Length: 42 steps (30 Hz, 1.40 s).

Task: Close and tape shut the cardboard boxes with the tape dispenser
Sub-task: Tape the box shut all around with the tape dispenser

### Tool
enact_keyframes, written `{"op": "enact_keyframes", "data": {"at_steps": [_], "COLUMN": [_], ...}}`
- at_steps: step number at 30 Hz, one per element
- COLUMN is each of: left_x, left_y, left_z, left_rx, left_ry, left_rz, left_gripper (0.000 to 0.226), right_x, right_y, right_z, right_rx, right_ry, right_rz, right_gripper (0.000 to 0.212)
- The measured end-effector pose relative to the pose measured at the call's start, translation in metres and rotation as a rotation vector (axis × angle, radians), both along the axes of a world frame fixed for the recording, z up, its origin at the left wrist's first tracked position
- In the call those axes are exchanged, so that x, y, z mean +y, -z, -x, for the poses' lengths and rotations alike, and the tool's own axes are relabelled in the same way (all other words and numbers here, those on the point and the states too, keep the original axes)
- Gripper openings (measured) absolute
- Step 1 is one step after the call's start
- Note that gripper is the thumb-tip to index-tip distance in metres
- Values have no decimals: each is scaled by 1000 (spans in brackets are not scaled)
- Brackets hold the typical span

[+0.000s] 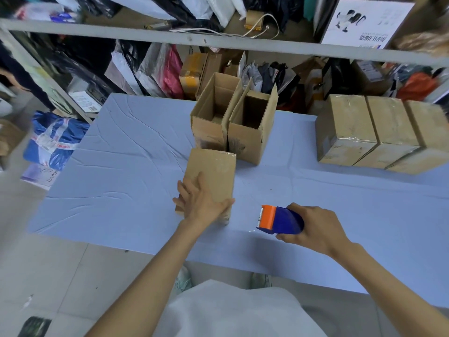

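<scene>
A closed cardboard box (213,171) stands near the front of the blue table, with clear tape shining on its top. My left hand (201,203) lies on the near end of its top, fingers spread and thumb hooked over the right edge. To the right, my right hand (313,229) grips a blue and orange tape dispenser (279,218) just above the table, its orange cutter end pointing left toward the box. Behind the closed box stand two open boxes, one on the left (211,132) and one on the right (247,139), flaps up.
Three taped boxes (379,135) sit in a row at the table's back right. A grey shelf rail (218,43) runs overhead, with bags and parcels piled behind the table. A blue bag (53,139) lies on the floor at the left. The table cloth (116,181) is blue.
</scene>
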<state>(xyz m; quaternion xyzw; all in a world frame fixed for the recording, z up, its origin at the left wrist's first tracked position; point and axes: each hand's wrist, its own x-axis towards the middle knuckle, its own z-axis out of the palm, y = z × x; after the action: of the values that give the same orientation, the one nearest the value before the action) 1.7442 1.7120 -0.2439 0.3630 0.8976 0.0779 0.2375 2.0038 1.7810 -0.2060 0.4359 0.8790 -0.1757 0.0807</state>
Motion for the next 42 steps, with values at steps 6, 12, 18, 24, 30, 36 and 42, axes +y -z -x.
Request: {"op": "enact_keyframes", "data": {"at_steps": [6,12,18,24,30,36,42], "left_x": [15,17,10,3,-2,-5,-14], "left_y": [7,-9,1,6,-1,-21,-10], "left_z": [-4,21,37,46,75,66,68], "left_rx": [22,-438,-720,-935,-982,-834,-861], "left_ry": [-99,-213,-245,-245,-142,110,179], "left_rz": [28,-179,-288,-375,-353,-484,-482], "left_gripper": [136,125,124,117,70,94,107], "right_x": [5,12,19,18,14,6,5], "right_y": [-7,-24,-36,-27,-28,-31,-31], "right_z": [-1,6,30,57,82,108,114], "right_rx": [46,118,86,14,21,3,14], "right_ry": [2,-38,-110,-138,-168,-206,-219], "right_rz": [12,-53,-77,-53,-29,-54,-52], "right_gripper": [83,70,63,61,62,58,56]}}
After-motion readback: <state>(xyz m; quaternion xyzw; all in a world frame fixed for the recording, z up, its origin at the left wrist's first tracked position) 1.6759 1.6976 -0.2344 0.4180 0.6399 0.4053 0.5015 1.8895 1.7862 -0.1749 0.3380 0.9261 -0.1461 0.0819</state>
